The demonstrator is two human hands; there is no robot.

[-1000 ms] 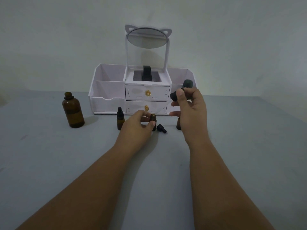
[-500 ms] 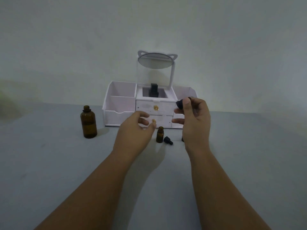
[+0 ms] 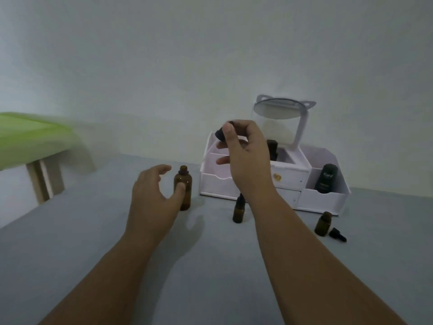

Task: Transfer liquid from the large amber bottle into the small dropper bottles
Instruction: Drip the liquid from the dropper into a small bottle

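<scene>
The large amber bottle [image 3: 183, 190] stands uncapped on the grey table. My left hand [image 3: 152, 198] is open just left of it, thumb in front of the glass, fingers apart, not gripping. My right hand [image 3: 246, 151] is raised above the table, pinching a black dropper cap [image 3: 220, 134] between thumb and fingers. A small amber dropper bottle [image 3: 238, 210] with its dropper on stands partly behind my right wrist. Another small bottle [image 3: 323, 224] stands open at the right, with a loose black dropper cap [image 3: 337, 234] lying beside it.
A white organiser [image 3: 328, 200] with drawers and a cat-ear mirror [image 3: 282, 110] stands at the back right, a dark bottle [image 3: 326, 178] in its right compartment. A green-covered surface [image 3: 30, 134] on wooden legs lies at the far left.
The view has swung left. My left hand moved away from the small bottle toward the large amber bottle. My right hand still holds the black dropper cap, raised higher.
</scene>
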